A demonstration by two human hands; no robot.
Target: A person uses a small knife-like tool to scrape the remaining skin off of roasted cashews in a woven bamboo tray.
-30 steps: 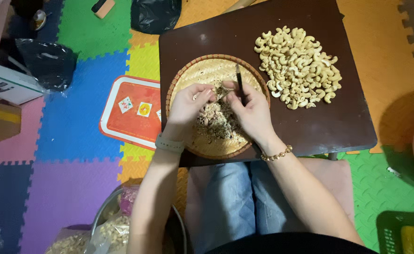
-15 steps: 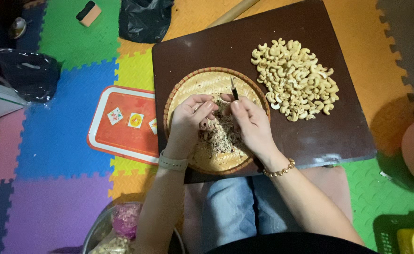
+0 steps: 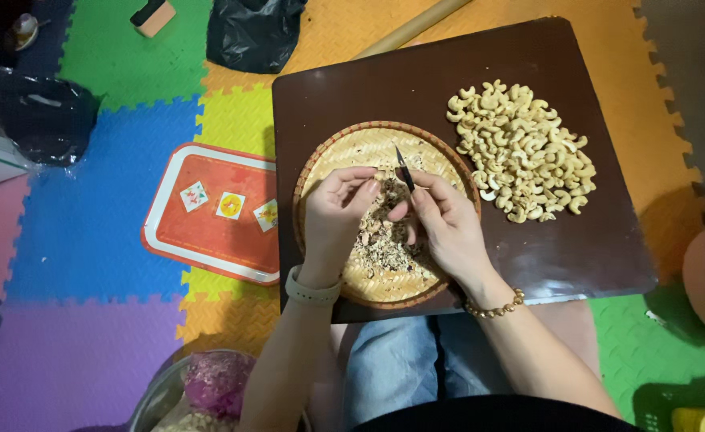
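Over a round woven basket (image 3: 344, 152) on a dark brown board (image 3: 416, 72), both hands work close together. The left hand (image 3: 332, 208) has its fingers curled inward, fingertips pinched on a small pale nut (image 3: 381, 175) at the middle of the basket; the nut is mostly hidden by the fingers, so its exact shape cannot be told. The right hand (image 3: 444, 220) is closed around a thin dark blade (image 3: 404, 168), whose pointed tip sticks up past the fingers, just beside the nut. Whether tip and nut touch cannot be told.

Below the hands, the basket holds a heap of brown and tan shell scraps (image 3: 380, 248), crumbly and mixed in colour. The basket itself is pale straw with a reddish-brown rim.

To the right on the board, well apart from the basket, lies a pile of cashews (image 3: 524, 152): pale cream, curved, smooth and clean of skin, spread loosely in a rough oval.

A light band (image 3: 314, 290) circles the left wrist and a beaded bracelet (image 3: 492, 308) the right. Left of the board, on coloured foam floor tiles (image 3: 88, 240), sits an orange tray (image 3: 208, 232) with a white rim and three small pictures. Black bags (image 3: 252, 32) lie farther up.
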